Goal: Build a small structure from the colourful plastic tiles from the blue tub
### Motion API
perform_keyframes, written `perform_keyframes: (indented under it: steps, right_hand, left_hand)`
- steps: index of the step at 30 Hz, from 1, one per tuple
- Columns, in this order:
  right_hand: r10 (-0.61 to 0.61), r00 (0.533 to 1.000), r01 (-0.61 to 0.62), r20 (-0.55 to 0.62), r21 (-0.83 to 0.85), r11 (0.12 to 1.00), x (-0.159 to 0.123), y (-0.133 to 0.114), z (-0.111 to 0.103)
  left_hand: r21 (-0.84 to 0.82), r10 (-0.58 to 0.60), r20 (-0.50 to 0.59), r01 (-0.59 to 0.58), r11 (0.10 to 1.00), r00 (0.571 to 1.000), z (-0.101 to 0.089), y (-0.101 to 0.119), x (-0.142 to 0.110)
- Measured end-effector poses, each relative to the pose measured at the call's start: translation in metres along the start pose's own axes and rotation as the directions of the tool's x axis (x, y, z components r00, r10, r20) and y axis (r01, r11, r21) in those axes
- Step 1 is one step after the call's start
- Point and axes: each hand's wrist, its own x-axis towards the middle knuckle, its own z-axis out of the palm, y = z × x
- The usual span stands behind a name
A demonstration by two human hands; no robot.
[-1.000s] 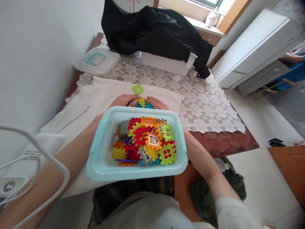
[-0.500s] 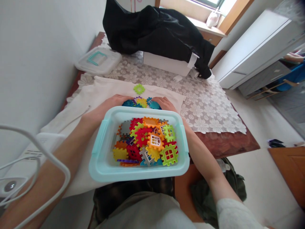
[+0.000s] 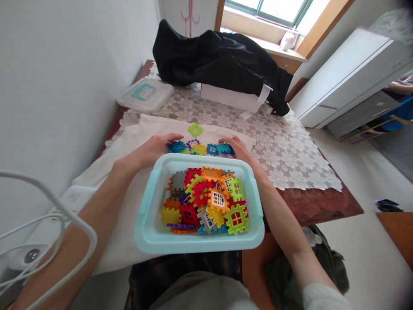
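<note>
Beyond the turquoise bin [image 3: 200, 245]: left hand [image 3: 157, 147] at dark-blue tiles [image 3: 177, 147], right hand [image 3: 238, 148] curved beside blue tiles [image 3: 222, 149], yellow tile [image 3: 199, 149] between; pinch or mere touch cannot be told. Step, apparently: handling tiles; next move calls for fingertip purchase.

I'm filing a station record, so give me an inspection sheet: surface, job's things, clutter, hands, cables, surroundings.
Surface: white cloth over a lace tablecloth on a red-brown table.
Job's things: pale-blue tub holding mixed pieces; beyond it, blue pieces, a yellow piece and, farthest, a green piece.
Clutter: translucent lid; black cloth draped over a white box.
Hands: left hand and right hand each have fingers at blue pieces; grips unclear.
Cables: white cable looping at the near left.
Surroundings: wall, window, cabinet.
</note>
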Motion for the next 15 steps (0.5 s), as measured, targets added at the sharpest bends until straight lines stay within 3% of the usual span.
perform_keyframes:
  steps: [5, 9, 15]
  right_hand:
    - [0.014, 0.996, -0.013, -0.092, 0.016, 1.000, 0.002, 0.009, 0.005]
    - [0.029, 0.996, -0.028, -0.081, 0.012, 1.000, 0.000, 0.001, 0.012]
    - [-0.043, 0.996, 0.050, -0.079, 0.087, 0.995, 0.002, 0.000, 0.006]
  left_hand:
    - [-0.010, 0.007, -0.031, -0.007, 1.000, 0.999, -0.004, 0.000, -0.001]
    - [-0.003, 0.100, -0.041, -0.101, 0.995, 0.994, 0.003, -0.002, 0.003]
    - [0.039, 0.093, -0.054, -0.091, 0.995, 0.994, 0.009, -0.003, 0.007]
